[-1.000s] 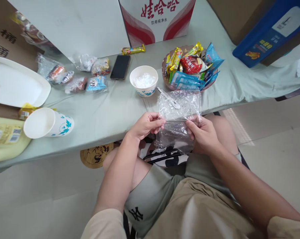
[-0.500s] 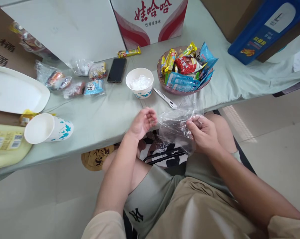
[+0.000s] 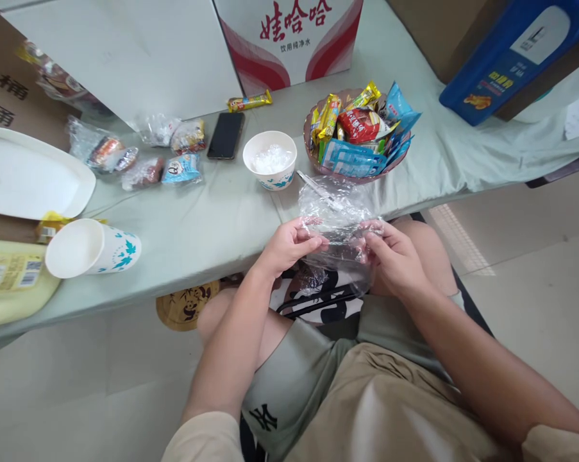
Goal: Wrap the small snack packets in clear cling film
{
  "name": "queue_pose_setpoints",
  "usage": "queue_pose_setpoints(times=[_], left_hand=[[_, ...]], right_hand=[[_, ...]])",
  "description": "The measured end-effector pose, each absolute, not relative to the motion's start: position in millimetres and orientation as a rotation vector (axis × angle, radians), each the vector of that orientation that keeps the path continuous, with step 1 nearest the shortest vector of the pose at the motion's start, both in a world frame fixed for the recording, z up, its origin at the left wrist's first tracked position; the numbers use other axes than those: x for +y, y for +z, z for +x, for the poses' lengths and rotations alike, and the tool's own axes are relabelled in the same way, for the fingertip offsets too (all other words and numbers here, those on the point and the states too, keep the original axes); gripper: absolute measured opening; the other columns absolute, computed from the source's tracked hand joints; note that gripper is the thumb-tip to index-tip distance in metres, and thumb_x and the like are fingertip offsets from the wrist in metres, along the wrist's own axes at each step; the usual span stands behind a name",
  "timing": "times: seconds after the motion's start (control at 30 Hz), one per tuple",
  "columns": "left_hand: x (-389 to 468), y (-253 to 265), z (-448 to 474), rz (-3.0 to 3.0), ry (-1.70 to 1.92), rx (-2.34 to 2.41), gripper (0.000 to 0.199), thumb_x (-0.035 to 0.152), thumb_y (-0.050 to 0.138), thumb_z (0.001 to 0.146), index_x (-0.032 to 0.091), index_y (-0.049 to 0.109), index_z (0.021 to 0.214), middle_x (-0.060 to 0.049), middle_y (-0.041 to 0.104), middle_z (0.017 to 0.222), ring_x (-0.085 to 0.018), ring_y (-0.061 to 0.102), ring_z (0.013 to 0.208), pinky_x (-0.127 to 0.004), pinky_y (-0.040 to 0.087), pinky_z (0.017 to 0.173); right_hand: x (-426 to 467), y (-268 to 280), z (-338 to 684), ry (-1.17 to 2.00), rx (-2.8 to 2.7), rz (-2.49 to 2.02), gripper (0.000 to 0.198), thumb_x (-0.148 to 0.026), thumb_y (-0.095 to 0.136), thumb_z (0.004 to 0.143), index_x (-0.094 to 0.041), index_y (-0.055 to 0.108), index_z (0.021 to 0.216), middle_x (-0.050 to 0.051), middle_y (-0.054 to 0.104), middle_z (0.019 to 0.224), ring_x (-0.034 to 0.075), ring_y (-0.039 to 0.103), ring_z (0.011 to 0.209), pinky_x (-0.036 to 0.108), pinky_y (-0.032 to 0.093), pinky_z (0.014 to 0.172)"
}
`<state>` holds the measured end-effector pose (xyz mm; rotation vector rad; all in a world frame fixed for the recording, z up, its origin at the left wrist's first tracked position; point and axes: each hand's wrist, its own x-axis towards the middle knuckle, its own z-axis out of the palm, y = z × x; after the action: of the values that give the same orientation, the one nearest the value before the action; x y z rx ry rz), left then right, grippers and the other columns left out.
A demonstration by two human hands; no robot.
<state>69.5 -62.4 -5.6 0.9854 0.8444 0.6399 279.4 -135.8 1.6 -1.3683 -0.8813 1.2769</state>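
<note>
Bridging left fingers [image 3: 310, 246] and right fingers [image 3: 377, 246]: crinkled clear plastic [image 3: 340, 232].

This is an ordinary indoor room, whether home or office is unclear. Beyond the left hand [image 3: 292, 247] a cloth-covered table [image 3: 207, 221] holds a phone [image 3: 226, 136]; beyond the right hand [image 3: 394, 253], a snack bowl [image 3: 310, 149]. Tiled floor [image 3: 534, 276] shows either side.

Illumination is moderately bright, shadows soft. Glare speckles the clear plastic film [image 3: 340, 218]. A bright patch marks the floor [image 3: 524, 295] at 3 o'clock. Label print on the yellow bottle [image 3: 13, 301] at 9 o'clock is blurred.
</note>
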Motion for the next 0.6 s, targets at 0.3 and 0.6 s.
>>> queue_pose_setpoints(times=[0.3,0.6], left_hand=[[-66,-6,69,1.104,0.793,0.991,0.049,0.044,0.086,0.067,0.014,0.065,0.1,-0.009,0.079,0.085,-0.022,0.077,0.087,-0.033,0.062,0.084],[-67,-8,66,1.484,0.948,0.893,0.052,0.024,0.076,0.075,0.026,0.052,0.121,0.004,0.065,0.079,-0.011,0.065,0.073,-0.026,0.055,0.076]], right_hand=[[-144,10,278,1.061,-0.885,-1.387,0.049,-0.039,0.074,0.082,-0.03,0.035,0.11,-0.008,0.065,0.07,0.013,0.062,0.057,0.024,0.047,0.054],[-147,9,289,0.862,-1.317,-1.451,0.057,-0.03,0.073,0.082,-0.03,0.046,0.132,0.001,0.069,0.088,0.019,0.067,0.076,0.034,0.055,0.069]])
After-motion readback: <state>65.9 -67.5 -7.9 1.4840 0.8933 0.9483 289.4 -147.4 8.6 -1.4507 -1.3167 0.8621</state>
